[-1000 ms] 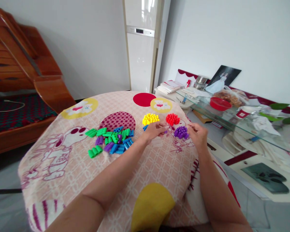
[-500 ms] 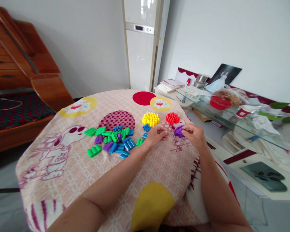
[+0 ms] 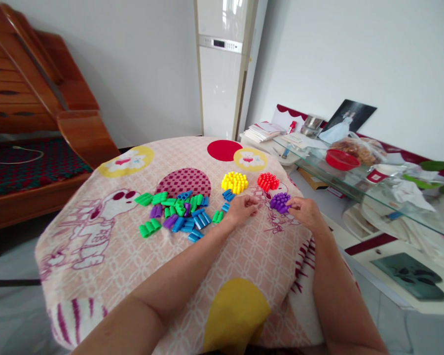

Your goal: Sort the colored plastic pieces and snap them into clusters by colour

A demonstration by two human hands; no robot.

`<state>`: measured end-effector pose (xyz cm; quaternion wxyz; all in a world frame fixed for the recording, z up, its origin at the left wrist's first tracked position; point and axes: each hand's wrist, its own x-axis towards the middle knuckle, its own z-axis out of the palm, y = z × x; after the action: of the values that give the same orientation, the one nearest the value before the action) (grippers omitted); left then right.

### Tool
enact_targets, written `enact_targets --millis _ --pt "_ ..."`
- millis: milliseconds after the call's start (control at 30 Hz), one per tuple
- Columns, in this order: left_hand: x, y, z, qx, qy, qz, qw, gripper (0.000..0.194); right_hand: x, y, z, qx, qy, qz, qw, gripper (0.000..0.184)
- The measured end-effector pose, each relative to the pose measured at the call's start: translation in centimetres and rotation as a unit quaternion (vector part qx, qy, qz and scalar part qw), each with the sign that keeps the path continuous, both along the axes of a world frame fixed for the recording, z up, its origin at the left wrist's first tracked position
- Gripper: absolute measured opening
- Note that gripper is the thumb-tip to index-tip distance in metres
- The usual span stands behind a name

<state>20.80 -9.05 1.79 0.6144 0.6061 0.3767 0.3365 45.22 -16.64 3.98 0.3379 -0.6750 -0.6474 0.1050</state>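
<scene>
My right hand [image 3: 305, 212] is at the right edge of a tight cluster of purple plastic building pieces [image 3: 279, 202], its thumb and index finger pinched against a piece there. To the left, my left hand [image 3: 243, 209] rests low over the cloth with loosely curled fingers and nothing visible in them. Beyond the hands stand a cluster of yellow pieces [image 3: 234, 182] and a cluster of red pieces [image 3: 268, 181]. A few blue pieces [image 3: 228, 195] and a green piece [image 3: 217, 217] lie beside my left hand and wrist.
A loose heap of green pieces [image 3: 150, 228], blue and purple ones lies left of my left forearm. The patterned tablecloth [image 3: 192, 301] covers the round table. At right is a glass shelf [image 3: 355, 182] with a red bowl [image 3: 342, 159]; a wooden bench [image 3: 83, 130] stands left.
A purple piece near my left fingers one second ago is no longer there. My right hand moved in over the purple cluster, then drew back slightly to its right edge. The view shifted slightly.
</scene>
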Motion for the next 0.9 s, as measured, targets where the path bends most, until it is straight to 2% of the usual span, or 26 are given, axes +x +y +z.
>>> enact_targets --millis 167,267,367,467,533,633,767,833,900 --pt "0.1 0.0 -0.2 0.059 0.029 -0.009 0.998 0.011 0.4 0.3 -0.6 0.007 -0.029 -0.008 1.000 0.019" --pt "-1.0 0.4 1.1 0.155 0.089 -0.012 0.984 0.014 0.3 0.0 -0.3 0.004 -0.005 0.006 1.000 0.022" --pt "-3.8 1.6 3.7 0.274 0.189 0.021 0.943 0.018 -0.2 -0.6 0.6 0.039 0.045 0.000 0.998 0.025" --pt "-8.3 3.4 5.9 0.343 0.323 0.087 0.878 0.027 -0.9 -0.7 1.0 0.093 0.078 -0.014 0.992 0.022" --pt "-11.6 4.6 6.4 0.342 0.417 0.122 0.833 0.030 -1.6 -0.6 0.8 0.110 0.088 -0.005 0.990 0.019" --pt "-15.5 5.8 5.6 0.281 0.527 0.161 0.786 0.029 -2.8 -0.2 0.6 0.111 0.091 0.010 0.990 0.018" --pt "-17.6 6.7 4.1 0.258 0.563 0.108 0.778 0.029 -3.9 0.0 0.9 0.141 0.111 -0.027 0.983 0.020" --pt "-17.4 6.9 4.0 0.264 0.554 0.113 0.781 0.030 -3.9 0.1 1.2 0.169 0.125 -0.065 0.976 0.022" --pt "-16.8 6.9 4.4 0.270 0.522 0.124 0.799 0.031 -3.6 0.2 1.3 0.191 0.136 -0.095 0.967 0.023"
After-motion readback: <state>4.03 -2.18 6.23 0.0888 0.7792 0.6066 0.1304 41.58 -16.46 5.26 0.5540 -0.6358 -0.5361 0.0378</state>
